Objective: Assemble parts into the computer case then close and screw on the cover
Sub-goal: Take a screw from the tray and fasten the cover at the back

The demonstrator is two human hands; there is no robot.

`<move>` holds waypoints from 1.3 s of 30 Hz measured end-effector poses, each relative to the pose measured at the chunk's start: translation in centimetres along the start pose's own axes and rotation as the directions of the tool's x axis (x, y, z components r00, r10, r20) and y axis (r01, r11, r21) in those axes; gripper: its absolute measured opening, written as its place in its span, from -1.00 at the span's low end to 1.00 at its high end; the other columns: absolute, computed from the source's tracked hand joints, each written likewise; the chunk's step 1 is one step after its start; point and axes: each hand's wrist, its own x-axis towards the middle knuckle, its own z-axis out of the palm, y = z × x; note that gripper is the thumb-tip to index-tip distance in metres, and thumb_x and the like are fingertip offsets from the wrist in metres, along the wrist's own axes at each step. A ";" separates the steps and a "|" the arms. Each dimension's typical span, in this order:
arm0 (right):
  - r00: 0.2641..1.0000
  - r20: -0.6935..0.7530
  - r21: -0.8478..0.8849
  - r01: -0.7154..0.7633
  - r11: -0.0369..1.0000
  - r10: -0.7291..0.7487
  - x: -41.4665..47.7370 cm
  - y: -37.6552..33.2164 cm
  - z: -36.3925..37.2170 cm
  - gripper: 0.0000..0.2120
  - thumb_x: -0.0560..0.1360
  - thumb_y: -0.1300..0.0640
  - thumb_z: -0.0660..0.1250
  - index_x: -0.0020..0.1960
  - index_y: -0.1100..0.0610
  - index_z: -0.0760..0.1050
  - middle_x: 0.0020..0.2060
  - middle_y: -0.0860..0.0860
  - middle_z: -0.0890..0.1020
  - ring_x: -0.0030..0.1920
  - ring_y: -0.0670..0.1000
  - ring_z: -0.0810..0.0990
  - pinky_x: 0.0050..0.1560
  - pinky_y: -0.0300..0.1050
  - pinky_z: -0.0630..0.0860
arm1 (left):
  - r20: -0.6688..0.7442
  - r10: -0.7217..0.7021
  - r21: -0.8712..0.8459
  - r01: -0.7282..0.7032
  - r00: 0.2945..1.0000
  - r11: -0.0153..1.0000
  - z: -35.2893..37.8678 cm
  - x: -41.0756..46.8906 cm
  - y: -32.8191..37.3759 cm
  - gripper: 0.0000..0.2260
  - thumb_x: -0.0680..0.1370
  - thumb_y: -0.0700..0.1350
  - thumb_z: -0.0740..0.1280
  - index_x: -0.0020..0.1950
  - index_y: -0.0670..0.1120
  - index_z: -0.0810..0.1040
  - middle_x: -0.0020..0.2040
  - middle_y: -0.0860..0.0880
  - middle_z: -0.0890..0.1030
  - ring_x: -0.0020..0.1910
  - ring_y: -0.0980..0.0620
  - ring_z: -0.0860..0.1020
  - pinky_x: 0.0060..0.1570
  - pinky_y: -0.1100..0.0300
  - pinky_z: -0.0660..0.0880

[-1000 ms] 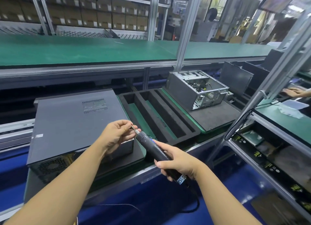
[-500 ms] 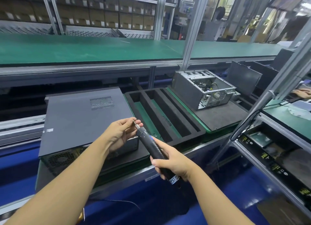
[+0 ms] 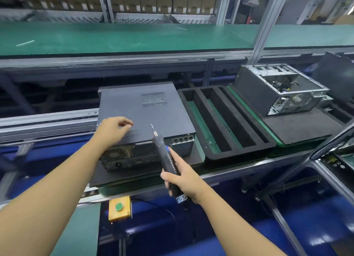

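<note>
**Left hand leaves the driver bit and settles on the closed case**

Half a second ago the left hand (image 3: 113,130) was pinching at the tip of the electric screwdriver (image 3: 166,158). We now see it lying on the cover (image 3: 149,112) of the computer case (image 3: 138,156), near the case's near-left corner. Its fingers (image 3: 125,121) are loosely curled with the tips touching the dark panel, and we make out nothing held in them.

The right hand (image 3: 183,181) grips the black barrel of the screwdriver just in front of the case, fingers wrapped round its lower half. The cable end points down and the bit points up, tilted slightly left, so the tip shows against the cover. Whether a screw sits on the bit is too small for us to tell.

The case lies flat on the dark mat of the surface (image 3: 122,179) with its cover already on and its rear panel, with grille and ports, facing us. Right of the case sits a slotted foam tray (image 3: 224,121), and further right stands a second case (image 3: 279,89), still open.

We read the change as the end of loading the bit. The left hand looks set to steady the cover while the driver is brought to a screw hole on the rear edge, which would mean tipping it down from upright. Both forearms reach forward, the left across the case's near edge and the right stopping short of it.
</note>
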 end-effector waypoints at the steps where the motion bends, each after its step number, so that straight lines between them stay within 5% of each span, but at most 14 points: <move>1: 1.000 0.018 0.015 -0.006 1.000 0.005 0.2 0.5 0.8 -0.22 0.51 0.09 0.43 0.55 -0.38 0.14 -0.16 0.11 0.60 -0.24 0.06 0.56 -0.22 0.03 0.59 | -0.038 -0.007 0.025 0.008 0.999 1.000 -0.7 -0.2 -1.7 -0.80 0.56 -0.17 0.33 0.04 0.12 0.64 0.23 0.08 0.62 0.22 0.02 0.55 0.26 0.09 0.43; 4: 0.998 0.050 0.040 -0.032 0.999 0.030 0.8 1.8 3.3 -0.20 0.50 0.06 0.43 0.56 -0.38 0.11 -0.20 0.07 0.62 -0.27 0.02 0.57 -0.21 0.00 0.60 | 0.091 -0.007 0.052 0.002 0.996 0.999 -1.6 -1.3 -5.9 -0.58 0.51 -0.25 0.29 0.26 0.16 0.57 0.53 0.11 0.31 0.51 0.02 0.27 0.45 -0.04 0.24; 8: 0.994 0.096 0.010 -0.052 0.999 0.051 1.7 3.1 6.6 -0.19 0.48 -0.01 0.45 0.55 -0.40 0.09 -0.01 0.06 0.61 -0.21 0.01 0.62 -0.17 0.01 0.62 | 0.270 0.056 0.082 -0.081 0.961 0.993 -0.8 -3.3 -8.5 -0.47 0.52 -0.03 0.44 0.46 0.25 0.38 0.60 0.13 0.08 0.59 0.08 -0.12 0.50 -0.20 0.06; 13: 0.989 0.110 0.015 -0.103 0.995 0.101 1.5 4.3 8.5 -0.18 0.47 -0.01 0.46 0.52 -0.47 0.09 0.01 0.09 0.62 -0.20 0.08 0.62 -0.18 0.09 0.65 | 0.108 0.101 0.008 -0.102 0.989 0.995 0.2 -3.4 -8.7 -0.57 0.56 -0.03 0.41 0.42 0.18 0.46 0.58 0.04 0.22 0.60 0.01 -0.02 0.50 -0.10 0.07; 22: 0.989 0.055 0.022 -0.136 0.990 0.134 0.5 5.3 8.6 -0.19 0.47 -0.03 0.45 0.50 -0.51 0.08 -0.21 0.07 0.65 -0.26 0.08 0.59 -0.19 0.06 0.65 | 0.076 0.089 0.108 -0.097 0.993 0.989 0.7 -3.4 -8.6 -0.58 0.59 -0.02 0.36 0.44 0.20 0.43 0.56 0.04 0.26 0.60 -0.04 0.02 0.45 -0.16 0.17; 33: 0.986 0.041 0.011 -0.160 0.987 0.160 1.3 5.1 9.2 -0.17 0.45 -0.03 0.47 0.53 -0.46 0.08 0.06 0.13 0.61 -0.18 0.03 0.62 -0.20 0.03 0.64 | 0.078 0.080 0.120 -0.089 0.994 0.989 0.7 -3.5 -8.5 -0.58 0.60 0.00 0.34 0.45 0.21 0.41 0.57 0.07 0.24 0.60 -0.02 0.01 0.43 -0.19 0.22; 39: 0.988 0.034 0.038 -0.153 0.987 0.152 1.7 5.1 9.2 -0.21 0.48 0.00 0.45 0.51 -0.47 0.11 -0.14 0.05 0.66 -0.18 0.05 0.61 -0.19 0.05 0.64 | 0.068 0.072 0.119 -0.080 0.995 0.990 0.7 -3.7 -8.3 -0.59 0.61 -0.01 0.33 0.45 0.21 0.41 0.57 0.08 0.23 0.60 -0.01 0.01 0.42 -0.16 0.22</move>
